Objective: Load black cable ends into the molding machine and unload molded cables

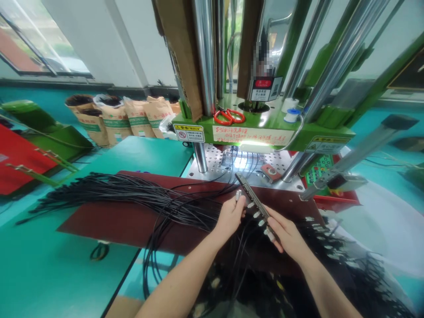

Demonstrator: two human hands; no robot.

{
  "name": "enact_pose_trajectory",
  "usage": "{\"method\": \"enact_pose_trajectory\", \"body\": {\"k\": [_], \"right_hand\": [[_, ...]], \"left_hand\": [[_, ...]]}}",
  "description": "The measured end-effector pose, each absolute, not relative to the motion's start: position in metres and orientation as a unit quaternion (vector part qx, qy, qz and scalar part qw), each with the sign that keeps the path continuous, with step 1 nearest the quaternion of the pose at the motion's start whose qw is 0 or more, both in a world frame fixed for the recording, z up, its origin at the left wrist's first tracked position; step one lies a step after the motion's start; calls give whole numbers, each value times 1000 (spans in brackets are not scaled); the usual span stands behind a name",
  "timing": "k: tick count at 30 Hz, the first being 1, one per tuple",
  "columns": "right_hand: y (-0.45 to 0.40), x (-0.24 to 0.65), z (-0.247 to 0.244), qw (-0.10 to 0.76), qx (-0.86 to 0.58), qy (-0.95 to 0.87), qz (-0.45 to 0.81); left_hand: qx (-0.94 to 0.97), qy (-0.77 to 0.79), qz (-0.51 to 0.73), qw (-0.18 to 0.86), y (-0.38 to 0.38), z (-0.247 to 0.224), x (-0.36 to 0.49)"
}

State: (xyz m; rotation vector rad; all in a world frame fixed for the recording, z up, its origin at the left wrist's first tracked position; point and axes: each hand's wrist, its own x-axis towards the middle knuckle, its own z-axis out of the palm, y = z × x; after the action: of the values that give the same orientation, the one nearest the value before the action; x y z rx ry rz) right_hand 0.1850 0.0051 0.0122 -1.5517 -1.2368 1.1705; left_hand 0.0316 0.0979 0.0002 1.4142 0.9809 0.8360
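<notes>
In the head view my right hand (285,229) grips a dark, narrow metal bar (252,194), held tilted in the air. Several cable connectors (256,215) with pale metal ends stick out along the bar's near side. My left hand (231,213) is closed beside the bar's upper part, pinching a cable connector (238,195) between thumb and fingers. Whether that connector touches the bar cannot be made out. Under both hands lies a dark red board (122,223), and a big bundle of black cables (132,192) stretches across it to the left.
Ahead stands a green press (202,128) with steel columns and a perforated metal bed (212,163). Red-handled scissors (229,116) and a thread spool (292,115) rest on its ledge. More black cables (351,260) pile up at the right. Paper sacks (114,119) stand at the back left.
</notes>
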Motion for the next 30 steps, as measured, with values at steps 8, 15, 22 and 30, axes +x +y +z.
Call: {"method": "enact_pose_trajectory", "body": {"k": [8,15,22,30], "right_hand": [[7,189,15,399,-600,-476,504],[8,193,16,370,-593,-493,518],[7,193,18,345,-594,-511,518],[8,193,18,333,-604,-511,513]], "left_hand": [[675,355,226,606,105,5,20],[681,341,208,614,107,5,14],[650,330,193,657,109,5,11],[677,338,249,605,106,6,9]]}}
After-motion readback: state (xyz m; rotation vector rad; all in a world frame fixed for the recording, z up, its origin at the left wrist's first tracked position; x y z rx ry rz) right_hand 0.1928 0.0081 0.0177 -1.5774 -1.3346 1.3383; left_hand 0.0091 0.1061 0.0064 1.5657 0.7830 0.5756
